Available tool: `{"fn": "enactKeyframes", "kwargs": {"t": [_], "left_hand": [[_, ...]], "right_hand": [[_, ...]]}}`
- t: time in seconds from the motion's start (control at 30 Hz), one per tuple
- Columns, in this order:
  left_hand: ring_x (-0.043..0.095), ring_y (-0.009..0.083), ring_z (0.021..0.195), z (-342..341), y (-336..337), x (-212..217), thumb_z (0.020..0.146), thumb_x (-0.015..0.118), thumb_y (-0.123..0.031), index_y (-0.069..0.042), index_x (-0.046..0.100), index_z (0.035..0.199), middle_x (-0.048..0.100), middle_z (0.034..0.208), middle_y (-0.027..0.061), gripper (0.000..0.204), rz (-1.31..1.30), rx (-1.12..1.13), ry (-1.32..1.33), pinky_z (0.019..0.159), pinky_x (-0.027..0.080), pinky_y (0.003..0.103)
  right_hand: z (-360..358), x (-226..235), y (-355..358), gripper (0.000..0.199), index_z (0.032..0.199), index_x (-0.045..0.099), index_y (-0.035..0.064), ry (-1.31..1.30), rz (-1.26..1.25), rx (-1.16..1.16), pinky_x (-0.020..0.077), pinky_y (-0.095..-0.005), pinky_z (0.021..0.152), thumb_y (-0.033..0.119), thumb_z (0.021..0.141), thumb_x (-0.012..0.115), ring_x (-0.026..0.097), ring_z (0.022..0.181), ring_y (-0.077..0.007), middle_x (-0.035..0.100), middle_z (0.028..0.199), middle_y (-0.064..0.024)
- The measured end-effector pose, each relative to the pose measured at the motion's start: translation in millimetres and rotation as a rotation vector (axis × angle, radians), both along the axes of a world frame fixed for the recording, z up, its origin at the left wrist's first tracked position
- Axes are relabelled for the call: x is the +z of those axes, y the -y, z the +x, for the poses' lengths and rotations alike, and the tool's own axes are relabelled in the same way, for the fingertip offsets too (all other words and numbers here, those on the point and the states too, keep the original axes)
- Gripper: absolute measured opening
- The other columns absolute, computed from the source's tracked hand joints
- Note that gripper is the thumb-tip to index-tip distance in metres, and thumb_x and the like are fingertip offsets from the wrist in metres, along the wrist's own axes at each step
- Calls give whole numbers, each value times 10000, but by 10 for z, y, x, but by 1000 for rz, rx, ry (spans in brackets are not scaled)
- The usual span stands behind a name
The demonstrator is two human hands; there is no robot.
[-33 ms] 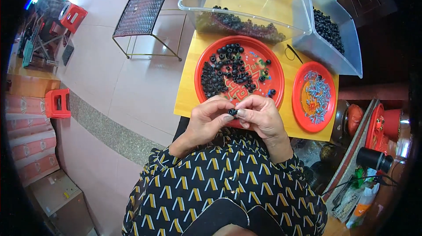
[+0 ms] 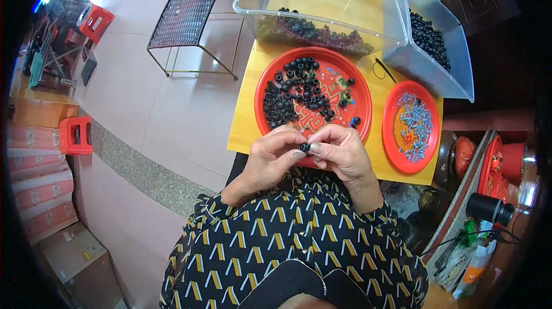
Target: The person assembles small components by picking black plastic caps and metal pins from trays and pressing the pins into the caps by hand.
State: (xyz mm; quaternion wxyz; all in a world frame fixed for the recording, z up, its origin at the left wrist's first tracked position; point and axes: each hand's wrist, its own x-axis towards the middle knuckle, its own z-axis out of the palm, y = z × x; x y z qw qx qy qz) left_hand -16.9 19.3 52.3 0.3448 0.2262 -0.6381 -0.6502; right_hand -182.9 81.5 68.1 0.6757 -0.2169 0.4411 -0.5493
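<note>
Close in front of my body, a small round black part [image 2: 304, 147] with a hole is pinched between both hands. My left hand [image 2: 269, 158] grips it with thumb and forefinger, and my right hand [image 2: 343, 155] pinches its other side. Just beyond them lies a round red tray [image 2: 263, 81], its near rim partly hidden by my hands. Many small black round and ring-shaped parts [image 2: 280, 107] crowd the tray's left side, with a few strays at its right. Right of it, a smaller red tray [image 2: 387, 136] bears a heap of small silvery-blue metal pieces [image 2: 415, 128], probably screws.
Behind the trays stands a large clear plastic bin [image 2: 322, 18] with black parts inside. A second clear bin [image 2: 460, 79] at the right holds more. A thin black tool [image 2: 386, 71] lies on the yellow table [image 2: 244, 119]. A woven-top stool [image 2: 187, 12] stands on the floor.
</note>
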Motion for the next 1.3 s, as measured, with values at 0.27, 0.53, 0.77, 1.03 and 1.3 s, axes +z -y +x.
{"fn": "enactKeyframes", "kwargs": {"t": [0.27,0.53,0.77,1.03,1.3], "left_hand": [[520,197,731,-27,-8,41,684,624,48,1,587,883,539,770,80,208,-294,69,-1,632,407,284],[493,216,666,-60,-10,17,648,658,39,-18,590,851,516,723,64,222,-432,34,-18,603,390,312],[496,221,650,-100,16,-17,635,670,40,-16,589,845,517,720,71,232,-504,19,-28,590,397,306],[532,221,674,-32,-54,-8,653,669,14,19,586,929,547,753,103,288,-324,118,96,593,423,290],[520,270,681,209,146,-104,648,667,-11,5,579,855,549,757,111,225,-680,167,292,604,409,342]], "right_hand": [[-46,-54,6,206,972,545,-11,278,18,198,393,-188,487,85,802,612,517,593,-87,577,750,-64],[-32,-165,-48,216,952,514,-13,394,-90,305,356,-188,503,147,826,586,454,579,-73,536,744,-40],[-10,-192,-62,169,901,514,10,274,-102,255,334,-179,477,139,822,588,429,543,-59,518,712,-11],[-387,151,48,218,944,564,-3,-25,-62,112,410,-195,459,149,796,614,508,533,-80,558,697,-27],[-2013,838,211,313,1046,455,-168,98,-445,-597,511,-255,691,105,893,448,564,804,-181,561,1006,-212]]}}
